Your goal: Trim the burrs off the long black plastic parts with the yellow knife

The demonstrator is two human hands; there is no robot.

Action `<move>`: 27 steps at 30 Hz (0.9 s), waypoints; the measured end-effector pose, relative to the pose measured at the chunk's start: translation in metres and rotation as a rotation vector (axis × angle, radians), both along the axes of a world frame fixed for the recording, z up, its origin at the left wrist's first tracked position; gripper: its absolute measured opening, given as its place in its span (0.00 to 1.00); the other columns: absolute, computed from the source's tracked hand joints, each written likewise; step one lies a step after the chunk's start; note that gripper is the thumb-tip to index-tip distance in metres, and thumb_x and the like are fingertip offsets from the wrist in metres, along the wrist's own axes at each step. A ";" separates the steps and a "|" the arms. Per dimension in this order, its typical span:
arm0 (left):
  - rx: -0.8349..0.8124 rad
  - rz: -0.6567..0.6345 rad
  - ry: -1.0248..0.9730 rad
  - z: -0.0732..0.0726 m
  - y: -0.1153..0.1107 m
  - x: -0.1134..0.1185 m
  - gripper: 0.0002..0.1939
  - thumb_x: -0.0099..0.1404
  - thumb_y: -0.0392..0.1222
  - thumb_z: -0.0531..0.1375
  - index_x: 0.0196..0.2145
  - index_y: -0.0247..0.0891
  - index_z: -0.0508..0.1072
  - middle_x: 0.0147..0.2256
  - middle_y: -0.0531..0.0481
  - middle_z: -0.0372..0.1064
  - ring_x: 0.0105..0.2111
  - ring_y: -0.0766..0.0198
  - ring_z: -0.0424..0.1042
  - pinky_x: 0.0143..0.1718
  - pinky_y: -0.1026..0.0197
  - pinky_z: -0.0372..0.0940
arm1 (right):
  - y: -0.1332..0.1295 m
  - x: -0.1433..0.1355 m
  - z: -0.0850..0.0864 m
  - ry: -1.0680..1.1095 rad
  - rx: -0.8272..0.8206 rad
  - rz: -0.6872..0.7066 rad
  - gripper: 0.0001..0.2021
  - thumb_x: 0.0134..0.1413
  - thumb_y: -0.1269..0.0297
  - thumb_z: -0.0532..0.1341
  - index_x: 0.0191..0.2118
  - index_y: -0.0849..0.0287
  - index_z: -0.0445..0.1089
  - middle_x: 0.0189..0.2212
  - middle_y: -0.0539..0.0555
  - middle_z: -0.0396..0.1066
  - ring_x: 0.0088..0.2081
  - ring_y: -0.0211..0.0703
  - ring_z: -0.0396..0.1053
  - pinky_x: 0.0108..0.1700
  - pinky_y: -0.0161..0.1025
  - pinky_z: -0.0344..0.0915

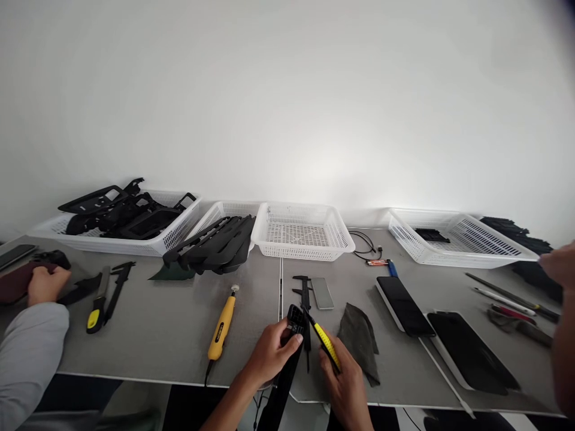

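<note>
My left hand [272, 353] is closed around a long black plastic part [284, 383], its ribbed end pointing up and away from me. In my right hand [345, 383] is a yellow-and-black utility knife [327, 346], its dark tip at or close to the upper end of the part. Just behind both lies a black caliper [305, 290], partly hidden by the part. A small grey block [322, 293] sits beside the caliper. To the right of the knife rests a crumpled dark grey cloth [358, 338]. A yellow corded rotary tool [221, 329] lies left of my hands.
White baskets stand along the wall: one [303, 233] straight ahead, another with black parts [209, 245], a fuller one [179, 230] at left, one [458, 239] at right. Phones [406, 305] lie at right. Co-workers' hands show at left [47, 284] and right [561, 263].
</note>
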State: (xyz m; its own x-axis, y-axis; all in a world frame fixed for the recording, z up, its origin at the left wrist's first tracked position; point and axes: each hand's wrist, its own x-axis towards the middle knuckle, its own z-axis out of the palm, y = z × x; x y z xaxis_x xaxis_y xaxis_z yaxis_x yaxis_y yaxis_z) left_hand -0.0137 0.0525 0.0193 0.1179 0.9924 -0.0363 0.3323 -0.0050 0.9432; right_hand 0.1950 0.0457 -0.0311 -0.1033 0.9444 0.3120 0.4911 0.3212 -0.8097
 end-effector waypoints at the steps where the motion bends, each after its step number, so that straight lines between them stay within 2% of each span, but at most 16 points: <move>1: 0.000 0.009 0.000 0.000 0.000 0.000 0.20 0.72 0.59 0.57 0.40 0.38 0.74 0.33 0.50 0.73 0.35 0.58 0.72 0.37 0.61 0.61 | 0.001 0.000 -0.001 0.003 -0.008 -0.019 0.22 0.71 0.52 0.57 0.61 0.57 0.76 0.54 0.60 0.79 0.54 0.54 0.79 0.54 0.42 0.77; 3: 0.005 0.026 -0.004 -0.001 0.000 0.000 0.21 0.72 0.59 0.57 0.41 0.38 0.74 0.32 0.50 0.72 0.34 0.59 0.71 0.37 0.61 0.61 | 0.001 0.001 -0.001 0.006 -0.013 -0.023 0.22 0.71 0.52 0.57 0.61 0.57 0.75 0.54 0.60 0.79 0.54 0.54 0.79 0.54 0.42 0.77; 8: 0.028 0.037 -0.018 -0.004 0.000 0.000 0.20 0.72 0.60 0.58 0.40 0.38 0.75 0.31 0.50 0.73 0.32 0.60 0.69 0.35 0.62 0.60 | -0.001 0.000 -0.001 0.003 0.005 0.095 0.20 0.71 0.54 0.58 0.62 0.52 0.74 0.57 0.57 0.78 0.57 0.52 0.77 0.56 0.41 0.76; 14: -0.004 0.040 -0.024 -0.005 0.001 0.001 0.21 0.72 0.60 0.58 0.38 0.37 0.74 0.30 0.50 0.71 0.32 0.60 0.68 0.35 0.61 0.59 | 0.000 -0.003 -0.002 0.016 -0.007 0.056 0.20 0.72 0.53 0.58 0.61 0.53 0.75 0.56 0.58 0.78 0.55 0.52 0.78 0.54 0.40 0.77; 19: -0.025 0.035 -0.130 -0.002 0.000 0.000 0.22 0.72 0.60 0.58 0.47 0.38 0.75 0.35 0.48 0.74 0.37 0.58 0.71 0.38 0.61 0.61 | 0.000 -0.001 -0.001 0.010 -0.015 0.084 0.21 0.71 0.51 0.58 0.61 0.52 0.75 0.57 0.57 0.78 0.56 0.53 0.77 0.56 0.43 0.75; 21: -0.029 0.035 -0.170 -0.002 0.000 -0.001 0.24 0.72 0.61 0.58 0.48 0.37 0.75 0.31 0.51 0.70 0.33 0.61 0.67 0.35 0.62 0.58 | -0.001 -0.001 0.000 0.008 -0.036 0.086 0.21 0.71 0.51 0.58 0.62 0.52 0.75 0.57 0.58 0.77 0.57 0.53 0.77 0.56 0.43 0.76; 23: -0.029 0.051 -0.184 -0.003 0.001 -0.002 0.25 0.72 0.63 0.58 0.46 0.37 0.75 0.26 0.56 0.60 0.28 0.64 0.60 0.32 0.63 0.53 | -0.001 -0.002 0.000 0.014 -0.051 0.071 0.21 0.71 0.51 0.58 0.62 0.53 0.75 0.57 0.58 0.77 0.56 0.54 0.77 0.55 0.43 0.76; 27: -0.041 0.061 -0.224 -0.005 0.003 -0.003 0.26 0.71 0.66 0.56 0.42 0.37 0.73 0.24 0.60 0.49 0.25 0.67 0.51 0.29 0.63 0.47 | 0.000 -0.004 0.003 0.051 -0.063 0.043 0.21 0.70 0.52 0.59 0.60 0.53 0.76 0.56 0.57 0.78 0.55 0.52 0.78 0.55 0.40 0.76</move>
State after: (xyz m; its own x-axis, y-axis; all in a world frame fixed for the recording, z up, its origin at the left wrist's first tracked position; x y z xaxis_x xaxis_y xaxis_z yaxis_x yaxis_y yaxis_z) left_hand -0.0171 0.0559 0.0147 0.0671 0.9962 -0.0563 0.1134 0.0484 0.9924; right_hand 0.1910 0.0457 -0.0280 -0.1296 0.9573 0.2583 0.4353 0.2890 -0.8527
